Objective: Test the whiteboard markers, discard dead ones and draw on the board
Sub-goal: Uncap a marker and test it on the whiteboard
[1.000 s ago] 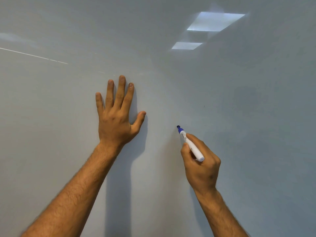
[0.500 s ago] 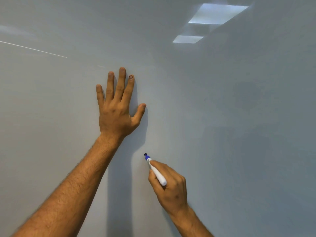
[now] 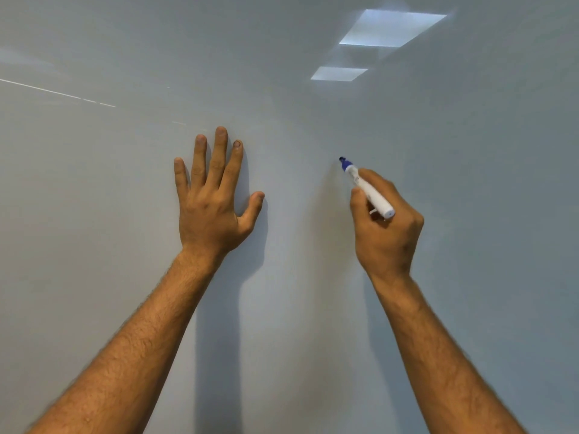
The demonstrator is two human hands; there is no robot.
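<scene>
Pressing flat against the board [image 3: 470, 245], the left hand [image 3: 213, 208] lay open, its four fingers [image 3: 219, 151] straight and pointing up, slightly fanned, with the thumb [image 3: 254, 204] stretched out to the right. Palm and fingers appeared to rest on the surface, and a dark shadow fell just to the right of the hand and down along the forearm.

Well apart to the right, the right hand [image 3: 387, 227] gripped a marker [image 3: 366, 187], the fingers curled round its white barrel and the thumb pinching it from the left side. The marker was uncapped and tilted, its blue tip [image 3: 343, 161] pointing up and to the left, its blunt rear end sticking out above the knuckles. The tip sat at or very close to the board; whether it actually touched could not be told. No ink line showed near the tip.

Both bare forearms rose from the lower edge of the view. Two bright rectangular reflections [image 3: 391, 28] glared on the upper right of the board, and a thin pale streak [image 3: 56, 93] ran across the upper left.
</scene>
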